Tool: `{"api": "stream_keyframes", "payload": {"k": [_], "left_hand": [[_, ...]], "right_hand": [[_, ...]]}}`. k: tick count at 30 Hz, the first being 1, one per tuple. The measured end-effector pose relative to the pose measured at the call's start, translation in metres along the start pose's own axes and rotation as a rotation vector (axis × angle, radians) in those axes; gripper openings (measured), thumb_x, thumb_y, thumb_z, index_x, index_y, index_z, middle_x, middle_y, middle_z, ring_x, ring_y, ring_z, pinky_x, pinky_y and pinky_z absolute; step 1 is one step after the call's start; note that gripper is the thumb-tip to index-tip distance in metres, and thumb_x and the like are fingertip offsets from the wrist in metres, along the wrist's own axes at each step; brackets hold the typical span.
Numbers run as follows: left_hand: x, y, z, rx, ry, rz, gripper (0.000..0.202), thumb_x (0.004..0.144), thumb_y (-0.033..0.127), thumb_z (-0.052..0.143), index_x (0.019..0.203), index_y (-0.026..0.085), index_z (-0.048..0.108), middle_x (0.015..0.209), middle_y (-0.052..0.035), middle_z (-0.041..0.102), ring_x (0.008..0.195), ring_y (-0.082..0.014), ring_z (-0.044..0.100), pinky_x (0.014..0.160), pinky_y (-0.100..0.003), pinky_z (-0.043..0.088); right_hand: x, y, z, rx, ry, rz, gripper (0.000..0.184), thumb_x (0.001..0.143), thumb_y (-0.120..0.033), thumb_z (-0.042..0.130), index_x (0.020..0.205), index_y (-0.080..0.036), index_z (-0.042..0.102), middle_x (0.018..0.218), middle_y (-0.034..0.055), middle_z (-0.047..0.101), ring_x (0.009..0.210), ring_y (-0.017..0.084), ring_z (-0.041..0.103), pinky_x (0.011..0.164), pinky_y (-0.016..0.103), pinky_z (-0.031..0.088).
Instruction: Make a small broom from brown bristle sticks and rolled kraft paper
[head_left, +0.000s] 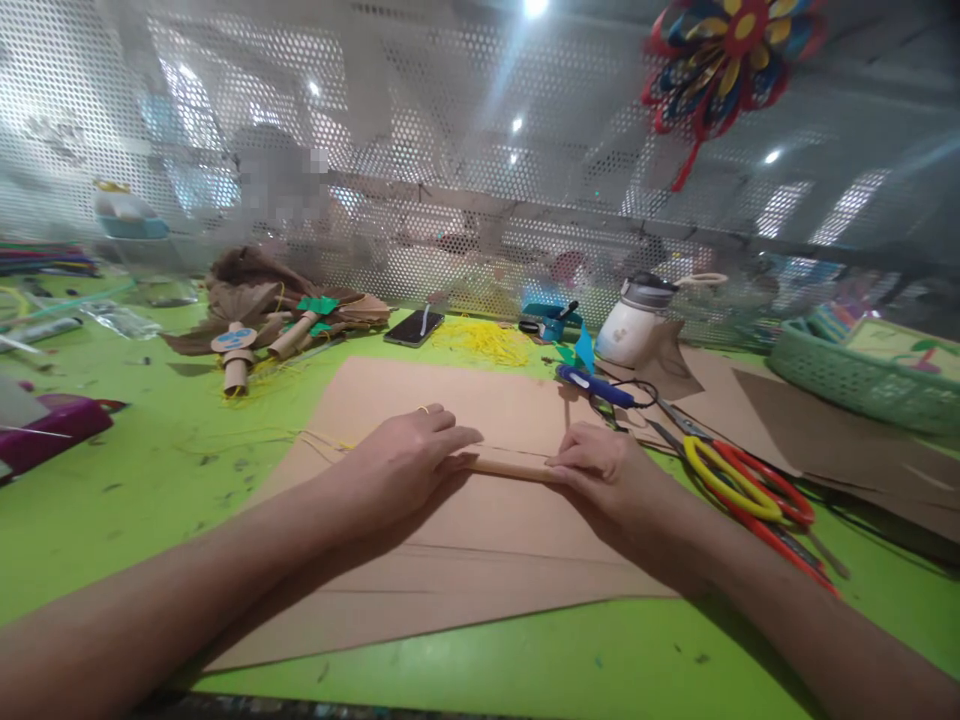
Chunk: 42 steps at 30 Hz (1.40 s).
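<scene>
A thin rolled brown paper tube (511, 468) lies crosswise over a large sheet of brown paper (450, 575). My left hand (409, 450) has its fingers closed on the tube's left part, and a ring shows on one finger. At the tube's right end, my right hand (604, 465) pinches it between thumb and fingers. Yellow string (319, 440) runs out leftward near my left wrist. Just beyond my right hand lies a blue glue gun (596, 384).
Scissors with yellow and red handles (739, 480) lie right of my right arm. Farther back are paper crafts (247, 340), a phone (414, 327), yellow shreds (487, 342) and a white bottle (634, 325). A green basket (862, 375) stands at right; a purple object (56, 430) sits left.
</scene>
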<state>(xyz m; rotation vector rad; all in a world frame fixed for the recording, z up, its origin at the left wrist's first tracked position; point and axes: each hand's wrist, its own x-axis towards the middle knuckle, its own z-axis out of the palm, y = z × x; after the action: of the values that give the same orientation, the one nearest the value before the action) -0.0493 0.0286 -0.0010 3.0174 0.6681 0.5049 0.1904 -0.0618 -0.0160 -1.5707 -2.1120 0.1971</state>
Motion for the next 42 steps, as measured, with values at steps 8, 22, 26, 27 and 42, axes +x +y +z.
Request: {"api": "stream_keyframes", "payload": {"k": [8, 22, 26, 27, 42], "left_hand": [[0.003, 0.002, 0.004, 0.096, -0.011, 0.03, 0.026, 0.093, 0.018, 0.041, 0.076, 0.017, 0.06, 0.081, -0.0067, 0.054, 0.079, -0.0182, 0.047, 0.068, -0.03, 0.042], [0.005, -0.003, 0.004, 0.032, -0.055, 0.045, 0.026, 0.094, 0.019, 0.041, 0.077, 0.016, 0.059, 0.081, -0.0064, 0.053, 0.076, -0.0175, 0.047, 0.067, -0.03, 0.041], [0.006, -0.001, 0.004, 0.047, -0.039, 0.041, 0.027, 0.095, 0.021, 0.041, 0.075, 0.016, 0.059, 0.08, -0.0057, 0.054, 0.072, -0.0165, 0.047, 0.063, -0.029, 0.04], [0.006, 0.0, 0.004, 0.059, -0.034, 0.042, 0.027, 0.095, 0.021, 0.041, 0.075, 0.016, 0.058, 0.08, -0.0055, 0.054, 0.072, -0.0163, 0.047, 0.062, -0.029, 0.039], [0.004, -0.006, 0.006, 0.121, -0.023, 0.07, 0.019, 0.092, 0.013, 0.044, 0.082, 0.017, 0.06, 0.081, -0.0055, 0.054, 0.072, -0.0174, 0.047, 0.062, -0.03, 0.039]], "right_hand": [[0.006, 0.007, 0.0, 0.081, -0.008, 0.094, 0.02, 0.087, -0.021, 0.059, 0.074, -0.018, 0.073, 0.074, 0.0039, 0.061, 0.074, 0.017, 0.057, 0.066, 0.03, 0.043], [-0.008, -0.017, 0.007, -0.34, 0.014, -0.086, 0.02, 0.091, -0.013, 0.047, 0.079, -0.016, 0.062, 0.084, 0.0093, 0.056, 0.085, 0.024, 0.048, 0.075, 0.039, 0.042], [-0.009, -0.02, 0.002, -0.318, -0.038, -0.083, 0.021, 0.093, -0.016, 0.044, 0.079, -0.018, 0.06, 0.085, 0.0081, 0.055, 0.083, 0.023, 0.048, 0.074, 0.039, 0.042], [-0.009, -0.02, 0.001, -0.304, -0.046, -0.075, 0.022, 0.094, -0.017, 0.043, 0.079, -0.019, 0.059, 0.085, 0.0078, 0.055, 0.082, 0.023, 0.048, 0.074, 0.039, 0.041], [-0.004, -0.018, 0.002, -0.233, -0.03, -0.027, 0.024, 0.093, -0.012, 0.042, 0.076, -0.019, 0.056, 0.082, 0.0066, 0.054, 0.08, 0.021, 0.049, 0.07, 0.035, 0.04]]}}
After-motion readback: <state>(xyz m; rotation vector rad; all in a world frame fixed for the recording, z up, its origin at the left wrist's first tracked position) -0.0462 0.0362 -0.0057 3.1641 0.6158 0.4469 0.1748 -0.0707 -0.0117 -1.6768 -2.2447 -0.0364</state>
